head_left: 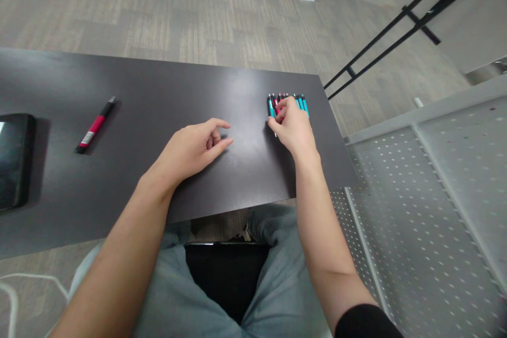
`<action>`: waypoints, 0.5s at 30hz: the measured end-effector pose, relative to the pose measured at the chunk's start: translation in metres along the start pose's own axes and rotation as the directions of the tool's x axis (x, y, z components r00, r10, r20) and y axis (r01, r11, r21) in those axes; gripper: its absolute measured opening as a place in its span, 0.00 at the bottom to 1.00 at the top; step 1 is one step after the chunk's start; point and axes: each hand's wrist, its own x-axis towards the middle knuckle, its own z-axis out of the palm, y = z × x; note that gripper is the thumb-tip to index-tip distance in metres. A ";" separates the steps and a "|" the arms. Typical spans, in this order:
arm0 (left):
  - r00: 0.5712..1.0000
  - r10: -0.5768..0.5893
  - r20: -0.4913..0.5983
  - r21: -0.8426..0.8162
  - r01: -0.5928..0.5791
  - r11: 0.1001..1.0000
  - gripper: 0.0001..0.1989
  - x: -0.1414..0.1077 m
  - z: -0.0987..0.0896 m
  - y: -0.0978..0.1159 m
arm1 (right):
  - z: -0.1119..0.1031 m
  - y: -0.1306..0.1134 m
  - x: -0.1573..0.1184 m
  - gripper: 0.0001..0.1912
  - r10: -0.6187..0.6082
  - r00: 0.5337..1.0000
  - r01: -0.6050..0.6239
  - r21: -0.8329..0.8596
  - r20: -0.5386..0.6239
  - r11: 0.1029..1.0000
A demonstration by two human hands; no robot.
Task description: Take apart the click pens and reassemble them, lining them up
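Teal and red pens already lie side by side near the right end of the bench; the right hand bends its fingers over them, grip unclear. The left hand is empty, fingers parted. One red-and-black pen remains outside the row.

Dark table, grouped pens, red-and-black pen, black device

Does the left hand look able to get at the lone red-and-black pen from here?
Probably yes: only tabletop lies between the left hand and the lone pen, and the fingers are parted, seemingly holding nothing. The black device sits on the pen's far side, out of the way.
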 end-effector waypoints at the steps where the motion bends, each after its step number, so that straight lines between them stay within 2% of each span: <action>1: 1.000 0.003 0.008 0.004 -0.003 1.000 0.27 0.000 -0.001 0.000 | 0.000 0.000 0.000 0.15 0.007 1.000 -0.007 -0.006 0.001 1.000; 7: 0.999 0.026 0.023 0.031 -0.027 0.999 0.26 -0.002 -0.006 -0.001 | 0.003 -0.004 0.002 0.13 0.030 0.999 -0.034 -0.091 -0.044 0.995; 11: 0.999 0.025 0.020 0.031 -0.026 0.999 0.25 -0.003 -0.009 -0.003 | 0.001 -0.006 0.001 0.12 0.052 0.998 -0.055 -0.087 -0.040 0.995; 15: 0.999 0.029 -0.030 -0.011 -0.030 1.000 0.22 -0.005 -0.008 -0.006 | -0.004 -0.008 -0.001 0.13 0.063 0.994 -0.069 -0.067 -0.084 0.995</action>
